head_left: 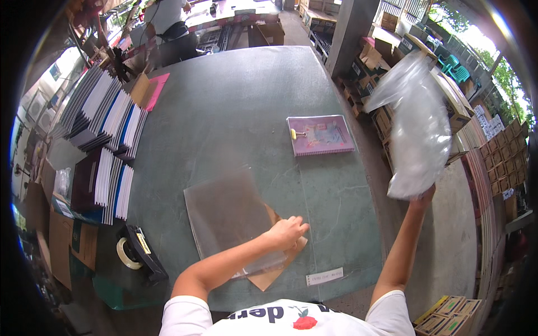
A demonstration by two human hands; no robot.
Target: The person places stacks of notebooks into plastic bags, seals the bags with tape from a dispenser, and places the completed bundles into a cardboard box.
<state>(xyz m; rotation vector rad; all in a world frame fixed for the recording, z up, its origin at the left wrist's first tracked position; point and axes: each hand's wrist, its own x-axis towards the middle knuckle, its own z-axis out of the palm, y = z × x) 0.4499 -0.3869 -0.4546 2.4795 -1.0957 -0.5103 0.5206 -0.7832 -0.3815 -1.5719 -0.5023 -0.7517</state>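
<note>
My right hand (423,196) is raised off the table's right side, its fingers closed on a large crumpled clear plastic bag (420,129) that billows up above it. Fingers curled, my left hand (287,232) grips the edge of a brown paper sheet (268,278) near the front of the table. That sheet lies partly beneath a flat stack of clear plastic sleeves (227,215). A small white paper strip (324,276) rests to the right of the left hand. Farther back lies a purple spiral notebook (321,136) with a yellow clip at its left edge.
The green table (224,101) holds tall stacks of books (106,123) along its left side. A black tape dispenser (140,255) stands at the front left. Cartons (384,120) are piled beyond the right edge, beside a pillar (356,36). Another person (168,22) is at the far left.
</note>
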